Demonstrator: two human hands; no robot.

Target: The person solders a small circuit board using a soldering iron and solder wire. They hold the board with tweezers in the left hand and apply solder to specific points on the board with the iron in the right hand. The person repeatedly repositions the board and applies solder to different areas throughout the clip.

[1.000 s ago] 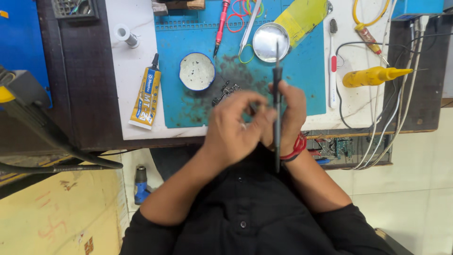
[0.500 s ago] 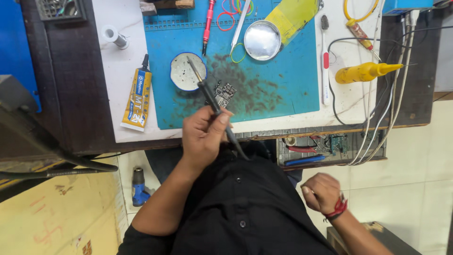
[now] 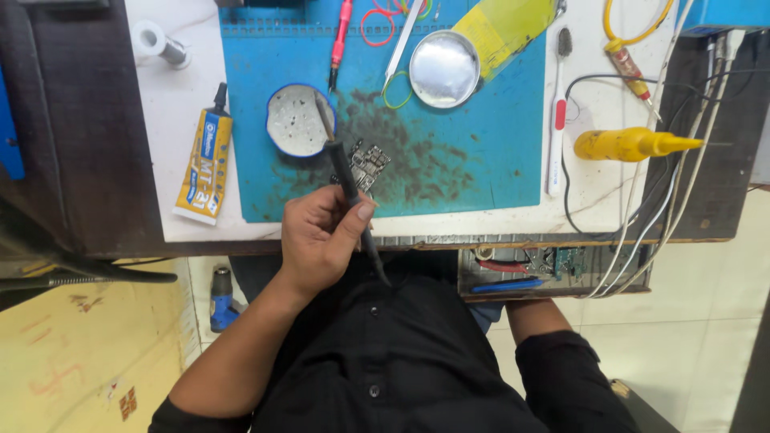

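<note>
Head: left hand (image 3: 321, 236) grips soldering iron (image 3: 353, 192), tip in tin (image 3: 298, 120).

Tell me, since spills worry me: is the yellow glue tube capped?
Capped: the yellow glue tube lies flat, its black cap on the nozzle.

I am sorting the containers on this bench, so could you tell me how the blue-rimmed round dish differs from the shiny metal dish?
The blue-rimmed dish has a dull, speckled whitish inside; the metal dish is bright and mirror-like. The blue-rimmed dish sits at the blue mat's left edge, with the tip of the soldering iron held by the left hand over it; the metal dish lies further right, untouched. Both are round and shallow.
</note>
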